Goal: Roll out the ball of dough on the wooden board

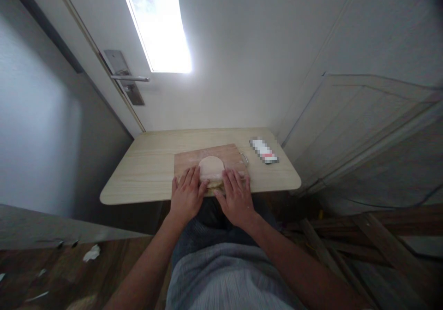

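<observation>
A round, flat sheet of pale dough (211,164) lies on a wooden cutting board (187,158) dusted with flour. Across the dough's near part runs a pale bar that looks like a rolling pin (212,176), its ends hidden by my hands. My left hand (188,191) lies over its left side, fingers stretched forward and thumb pointing inward. On the other side, my right hand (236,193) rests palm down with its fingers extended. Between my thumbs a yellowish edge shows near the board's front; I cannot make out what it is.
The board sits on a small light-wood table (138,171) against a white door with a metal handle (129,78). A blurred-out flat object (264,150) lies at the table's right. Wooden slats (377,236) stand lower right; crumpled white paper (91,253) is on the floor.
</observation>
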{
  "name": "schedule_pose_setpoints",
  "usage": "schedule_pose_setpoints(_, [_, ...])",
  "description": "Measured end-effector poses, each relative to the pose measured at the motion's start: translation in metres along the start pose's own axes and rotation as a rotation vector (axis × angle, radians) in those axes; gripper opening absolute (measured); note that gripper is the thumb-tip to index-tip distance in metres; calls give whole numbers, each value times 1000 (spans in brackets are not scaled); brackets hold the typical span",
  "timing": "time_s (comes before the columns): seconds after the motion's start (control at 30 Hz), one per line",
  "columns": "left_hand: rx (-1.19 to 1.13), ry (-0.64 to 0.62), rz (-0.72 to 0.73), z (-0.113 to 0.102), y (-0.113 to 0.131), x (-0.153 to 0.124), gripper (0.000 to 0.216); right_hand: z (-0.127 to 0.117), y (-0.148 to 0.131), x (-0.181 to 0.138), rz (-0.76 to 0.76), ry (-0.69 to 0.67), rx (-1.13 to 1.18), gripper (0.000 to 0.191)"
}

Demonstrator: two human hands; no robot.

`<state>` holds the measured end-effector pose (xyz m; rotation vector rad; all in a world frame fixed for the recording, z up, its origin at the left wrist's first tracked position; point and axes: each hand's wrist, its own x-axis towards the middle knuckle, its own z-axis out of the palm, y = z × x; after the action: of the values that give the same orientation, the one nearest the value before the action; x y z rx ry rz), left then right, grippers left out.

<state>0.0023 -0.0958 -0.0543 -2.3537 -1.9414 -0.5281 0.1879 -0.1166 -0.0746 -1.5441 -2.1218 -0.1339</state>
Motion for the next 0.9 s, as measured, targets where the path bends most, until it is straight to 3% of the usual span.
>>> schedule_pose_setpoints(0.47, [96, -97, -13, 1, -4, 60, 58, 13, 22, 62, 29, -77, 57, 55])
schedule_pose_setpoints(0.9, [73, -48, 48, 14, -24, 120, 51, 21, 53, 116, -102, -165, 114, 54])
